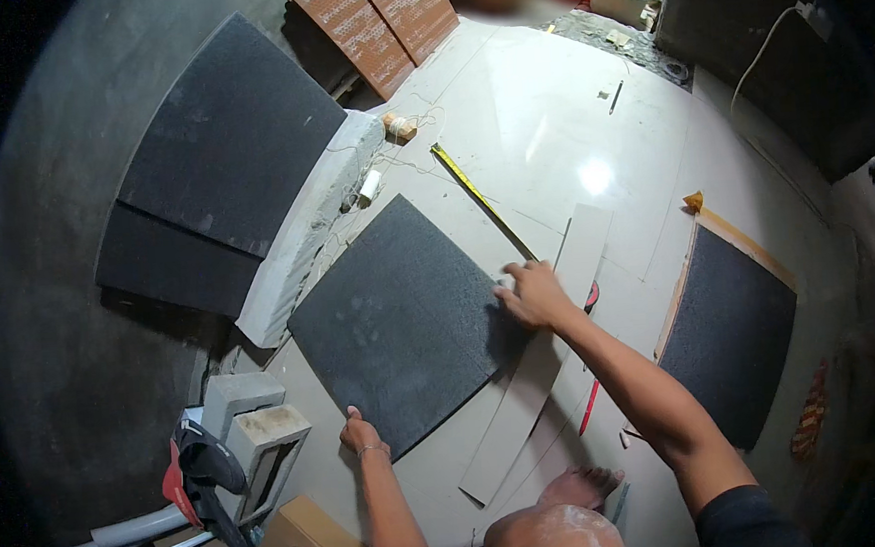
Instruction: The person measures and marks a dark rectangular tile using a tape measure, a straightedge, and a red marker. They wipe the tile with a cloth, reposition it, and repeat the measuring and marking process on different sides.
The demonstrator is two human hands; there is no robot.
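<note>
Bent knee (554, 537) lowest in view. Beyond it, dark tile (400, 321) lies flat on pale floor (549, 126). Left hand (359, 434) pinches its near corner, right hand (534, 296) presses flat on its far-right edge. Shift both evenly; avoid twisting.

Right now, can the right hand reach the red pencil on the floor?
Probably yes. The right hand rests on the dark tile, and the red pencil lies uncovered just below the forearm, with nothing between.
</note>
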